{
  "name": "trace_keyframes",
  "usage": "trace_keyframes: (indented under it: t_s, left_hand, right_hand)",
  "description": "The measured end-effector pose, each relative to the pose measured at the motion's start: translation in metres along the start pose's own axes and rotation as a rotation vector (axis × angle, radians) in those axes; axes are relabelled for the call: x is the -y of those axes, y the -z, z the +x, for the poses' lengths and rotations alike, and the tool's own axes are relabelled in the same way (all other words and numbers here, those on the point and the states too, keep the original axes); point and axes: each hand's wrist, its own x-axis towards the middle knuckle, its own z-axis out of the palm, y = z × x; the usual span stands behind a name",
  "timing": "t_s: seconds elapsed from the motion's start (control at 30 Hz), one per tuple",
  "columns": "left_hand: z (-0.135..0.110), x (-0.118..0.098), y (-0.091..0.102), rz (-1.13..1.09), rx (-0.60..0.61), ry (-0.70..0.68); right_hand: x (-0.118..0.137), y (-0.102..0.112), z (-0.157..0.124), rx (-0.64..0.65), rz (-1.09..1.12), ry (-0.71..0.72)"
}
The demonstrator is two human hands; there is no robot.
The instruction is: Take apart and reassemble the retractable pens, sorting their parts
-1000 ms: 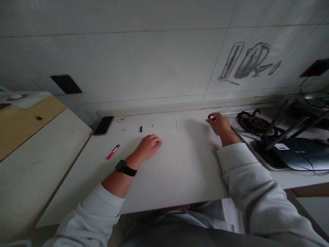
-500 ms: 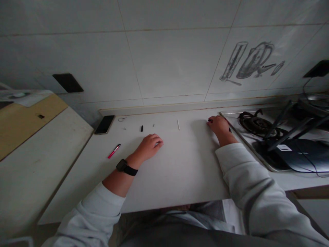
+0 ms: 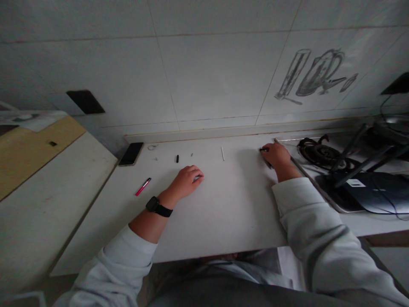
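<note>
My left hand rests on the white countertop with its fingers curled. A small greyish thing shows under the fingertips, too little of it to name. At the right of the counter, beside the stove's edge, my right hand is closed on a dark slim object, whose ends stick out past the fingers. Between the hands, farther back, lies a white thin stick. Beyond my left hand are a small black cylindrical piece and a tiny metal bit. A red and silver pen lies to the left.
A phone lies at the back left, near a thin ring and another tiny piece. A cabinet borders the left side. On the right stand a gas burner and a black router with antennas.
My right hand has shifted slightly to the right, and more of the dark object shows beneath its fingers. My left hand stays in place. The view has moved a little.
</note>
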Motion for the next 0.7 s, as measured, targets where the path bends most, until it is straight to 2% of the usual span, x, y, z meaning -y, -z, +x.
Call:
trace_keyframes:
  t_s: [0.4, 0.7]
  left_hand:
    - [-0.001, 0.001, -0.001, 0.015, 0.011, -0.003]
    - [-0.001, 0.002, -0.002, 0.01, 0.014, -0.004]
  right_hand:
    - [0.0, 0.002, -0.001, 0.113, -0.02, 0.058]
    - [0.005, 0.012, -0.005, 0.147, -0.01, 0.011]
